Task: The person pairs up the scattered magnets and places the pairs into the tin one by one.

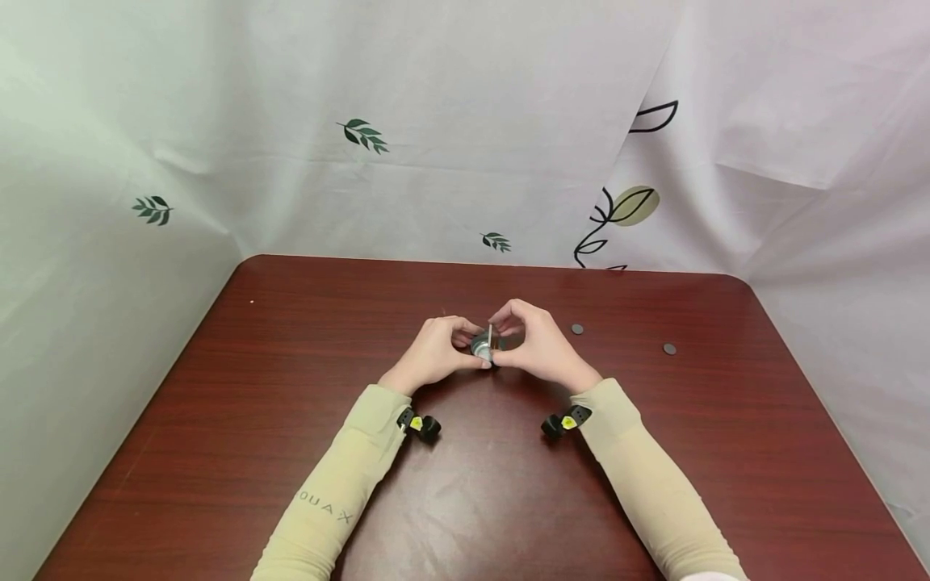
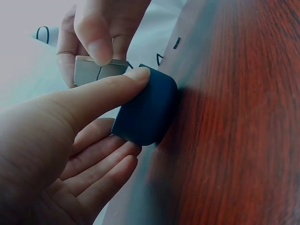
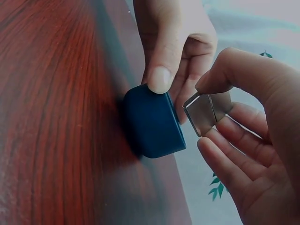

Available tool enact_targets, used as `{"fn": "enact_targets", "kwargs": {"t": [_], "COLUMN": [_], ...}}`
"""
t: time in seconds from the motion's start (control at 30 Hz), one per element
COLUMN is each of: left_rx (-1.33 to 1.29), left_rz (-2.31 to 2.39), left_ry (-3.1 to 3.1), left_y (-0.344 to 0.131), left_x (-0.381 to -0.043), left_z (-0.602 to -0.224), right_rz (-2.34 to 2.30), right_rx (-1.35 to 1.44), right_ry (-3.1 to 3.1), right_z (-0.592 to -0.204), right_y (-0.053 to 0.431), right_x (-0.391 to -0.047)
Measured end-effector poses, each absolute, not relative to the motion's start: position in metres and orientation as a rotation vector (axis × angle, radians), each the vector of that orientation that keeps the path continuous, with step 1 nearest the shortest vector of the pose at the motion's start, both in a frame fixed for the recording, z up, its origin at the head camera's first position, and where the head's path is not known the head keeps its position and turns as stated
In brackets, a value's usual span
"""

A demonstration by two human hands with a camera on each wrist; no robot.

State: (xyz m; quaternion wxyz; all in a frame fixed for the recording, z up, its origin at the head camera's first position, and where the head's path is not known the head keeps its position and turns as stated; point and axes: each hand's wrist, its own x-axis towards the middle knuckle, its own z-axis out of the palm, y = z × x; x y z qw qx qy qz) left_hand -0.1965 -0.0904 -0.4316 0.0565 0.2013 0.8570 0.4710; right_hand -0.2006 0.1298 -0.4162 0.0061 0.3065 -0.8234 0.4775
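A small dark blue round-bottomed cup (image 2: pixel 149 105), silvery inside in the head view, stands tilted or upright low over the table. My left hand (image 1: pixel 438 347) grips it, thumb on the near side and fingers round the far side. Just to the right, my right hand (image 1: pixel 536 343) pinches a flat metal piece (image 3: pixel 206 112) with a seam across its middle, between thumb and fingers. That piece stands on edge, close beside the cup's open rim. In the left wrist view, the left thumb overlaps the cup's upper edge.
Two small grey discs (image 1: pixel 577 329) lie on the reddish-brown table (image 1: pixel 218 387), right of the hands. A tiny white speck (image 1: pixel 252 302) is at the far left. White cloth (image 1: pixel 465 97) with leaf prints hangs behind and beside the table. Each wrist wears a dark strap with a camera (image 1: pixel 429 429).
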Motion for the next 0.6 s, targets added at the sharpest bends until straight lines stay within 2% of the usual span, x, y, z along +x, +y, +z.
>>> {"fn": "enact_targets", "kwargs": {"t": [0.6], "left_rx": [0.614], "left_rz": [1.451], "left_ry": [2.581], "left_y": [-0.091], "left_x": [-0.1962], "left_z": [-0.4322], "right_rz": [1.403], "right_rx": [0.983], "right_ry": [-2.642], "right_z": [-0.4217], "right_y": [0.1328], "right_x": [-0.203]}}
